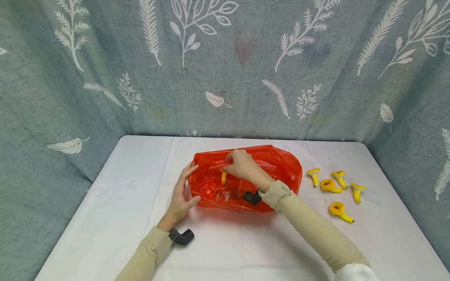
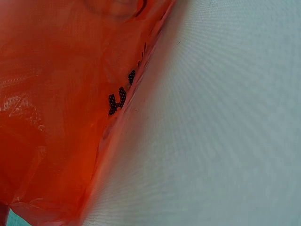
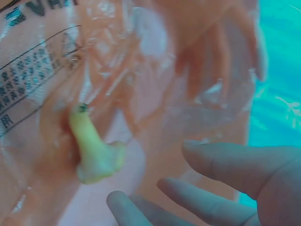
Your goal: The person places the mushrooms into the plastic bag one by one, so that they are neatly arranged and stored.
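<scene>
A red plastic bag (image 1: 211, 203) lies with its mouth spread wide on the table. At its left end, my left hand (image 1: 181, 197) rests against the outside, thumb and fingers spread along the rim. My right hand (image 1: 242, 166) reaches over the opening from the right. Just off its fingertips is a yellow chanterelle mushroom (image 3: 91, 146), inside the bag. In the right wrist view a gap separates this mushroom from the parted fingers. Through the thin plastic there, the left hand's fingers (image 3: 207, 61) show blurred. The left wrist view has only the bag's printed side (image 2: 56, 103) and white cloth.
Several more chanterelle mushrooms (image 1: 338, 208) lie scattered on the white-covered table (image 1: 147, 164), to the right of the bag. A grey-green curtain (image 1: 225, 78) with white leaf prints stands behind and at both sides. Each wrist carries a black camera mount (image 1: 181, 237).
</scene>
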The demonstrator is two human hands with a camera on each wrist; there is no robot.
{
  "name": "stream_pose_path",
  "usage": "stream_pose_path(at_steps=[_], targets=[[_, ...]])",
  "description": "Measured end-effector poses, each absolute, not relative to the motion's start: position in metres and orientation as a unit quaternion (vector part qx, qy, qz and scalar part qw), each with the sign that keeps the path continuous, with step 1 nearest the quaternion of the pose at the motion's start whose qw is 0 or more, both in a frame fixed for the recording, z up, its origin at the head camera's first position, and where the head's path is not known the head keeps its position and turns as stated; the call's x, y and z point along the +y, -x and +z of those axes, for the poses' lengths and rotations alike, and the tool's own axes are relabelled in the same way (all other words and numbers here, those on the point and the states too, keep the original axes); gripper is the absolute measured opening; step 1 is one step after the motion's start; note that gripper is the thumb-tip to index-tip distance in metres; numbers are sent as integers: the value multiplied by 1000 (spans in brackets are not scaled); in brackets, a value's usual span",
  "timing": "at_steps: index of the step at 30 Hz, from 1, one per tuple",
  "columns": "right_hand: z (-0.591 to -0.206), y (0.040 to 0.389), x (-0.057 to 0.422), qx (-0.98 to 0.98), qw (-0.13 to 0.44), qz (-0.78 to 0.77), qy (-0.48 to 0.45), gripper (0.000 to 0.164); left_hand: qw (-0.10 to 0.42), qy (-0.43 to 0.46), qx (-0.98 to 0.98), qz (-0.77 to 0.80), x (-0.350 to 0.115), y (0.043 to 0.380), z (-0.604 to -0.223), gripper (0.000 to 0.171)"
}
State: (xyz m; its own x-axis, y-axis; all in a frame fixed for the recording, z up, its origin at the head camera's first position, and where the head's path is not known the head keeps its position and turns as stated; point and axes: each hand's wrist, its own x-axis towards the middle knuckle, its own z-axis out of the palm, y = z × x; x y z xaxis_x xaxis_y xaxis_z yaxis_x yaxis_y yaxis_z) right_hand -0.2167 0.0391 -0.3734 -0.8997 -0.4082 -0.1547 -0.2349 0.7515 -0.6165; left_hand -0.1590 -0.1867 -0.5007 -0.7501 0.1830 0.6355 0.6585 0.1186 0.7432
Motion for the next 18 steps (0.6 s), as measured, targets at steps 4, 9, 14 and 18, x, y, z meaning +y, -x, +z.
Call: stream_pose_path(at_steps=[4,9,14,18], targets=[[-365,211,49,920,134,-323,177,29,200,293,-719,-597,-187,160,-502,86],[-351,200,66,916,107,-343,179,29,199,297,-715,-600,-186,161,-502,87],[-339,188,85,901,77,-385,184,26,200,297,-716,-599,-184,161,-501,87],[-330,176,98,896,49,-400,187,24,204,299,-714,-599,-184,162,-501,86]])
